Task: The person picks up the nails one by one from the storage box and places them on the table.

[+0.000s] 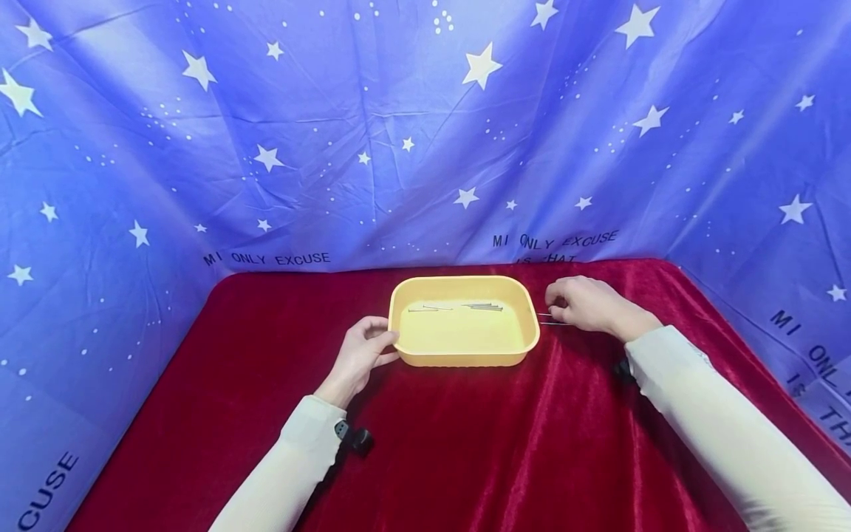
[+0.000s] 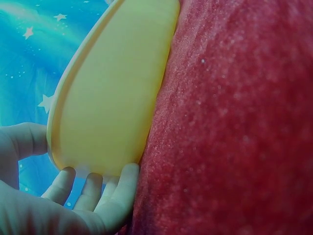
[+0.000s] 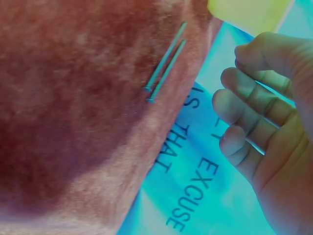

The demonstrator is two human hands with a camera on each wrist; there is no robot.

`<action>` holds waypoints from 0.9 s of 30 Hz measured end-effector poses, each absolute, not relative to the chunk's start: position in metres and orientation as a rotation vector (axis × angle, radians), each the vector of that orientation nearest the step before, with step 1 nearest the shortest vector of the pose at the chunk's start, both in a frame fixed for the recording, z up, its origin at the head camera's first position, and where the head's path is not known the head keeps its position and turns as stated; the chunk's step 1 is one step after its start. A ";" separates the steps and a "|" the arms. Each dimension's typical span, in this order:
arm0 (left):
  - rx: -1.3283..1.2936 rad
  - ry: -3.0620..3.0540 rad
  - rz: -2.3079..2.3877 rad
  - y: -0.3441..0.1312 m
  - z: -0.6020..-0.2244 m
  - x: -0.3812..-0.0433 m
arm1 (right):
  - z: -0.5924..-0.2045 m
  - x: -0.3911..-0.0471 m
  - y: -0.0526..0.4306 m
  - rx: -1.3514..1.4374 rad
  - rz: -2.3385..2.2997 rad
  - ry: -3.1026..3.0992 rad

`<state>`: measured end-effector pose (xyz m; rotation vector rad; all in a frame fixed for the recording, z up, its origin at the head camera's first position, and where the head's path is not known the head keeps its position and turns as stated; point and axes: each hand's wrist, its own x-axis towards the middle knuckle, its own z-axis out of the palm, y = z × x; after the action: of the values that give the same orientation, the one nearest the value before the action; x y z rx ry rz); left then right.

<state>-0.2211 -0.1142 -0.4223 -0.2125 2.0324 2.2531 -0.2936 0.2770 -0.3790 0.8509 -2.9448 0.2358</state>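
Head and right wrist views: two thin metal nails (image 3: 167, 71) lie on red velvet cloth (image 1: 459, 443), lengthwise between the yellow plastic tray (image 1: 459, 360), gripped by the left hand (image 1: 359, 351), and the nearer right hand (image 1: 592, 304), loosely curled, holding nothing.

Blue fabric (image 1: 372, 96) hangs on three sides — behind the worktop (image 1: 459, 443) and along its left and right — creased in places and falling in soft folds. It is printed with pale stars (image 1: 482, 66) of several sizes and scattered with small white dots (image 1: 442, 18). Black lettering (image 1: 302, 258) reading "MI ONLY EXCUSE" runs low across the back and turns up again on the right-hand side, with a cut-off piece at lower left. Deep red, velvety cloth (image 1: 219, 347) covers the worktop, whose far corners look rounded. Light catches the pile in bright streaks toward the right; in the wrist views the fabric looks more turquoise.
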 end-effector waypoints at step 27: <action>-0.216 2.027 2.252 -0.115 -0.423 -0.221 | -0.356 -0.300 0.242 0.960 0.232 -2.868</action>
<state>-0.2209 -0.1147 -0.4230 -0.2163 2.0274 2.2524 -0.3000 0.2422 -0.3561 0.9597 -2.8677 0.2318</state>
